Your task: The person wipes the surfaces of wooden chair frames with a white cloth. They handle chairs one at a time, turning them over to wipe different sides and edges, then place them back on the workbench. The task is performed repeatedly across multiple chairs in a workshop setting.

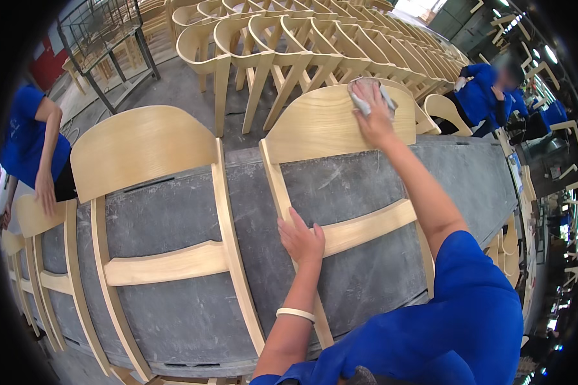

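Observation:
A pale wooden chair back frame [331, 122] lies on the grey table, with a wide curved backrest at its far end, two long posts and a crossbar [372, 226]. My left hand [302, 237] grips the left post where the crossbar meets it, its thumb lying toward the bar. At the backrest's upper right, my right hand [374, 115] presses a folded grey-and-white pad [361, 101] against the wood; whether it is cloth or abrasive paper I cannot tell. Just to the left lies a second chair back frame [144, 147], which neither hand touches.
The grey worktable [173, 321] carries more frames at the left, where a co-worker in blue [32, 138] has a hand over a backrest [38, 217]. Rows of wooden chair frames [302, 45] stand beyond, beside a metal rack [106, 51]. Other people in blue [481, 93] are at the right.

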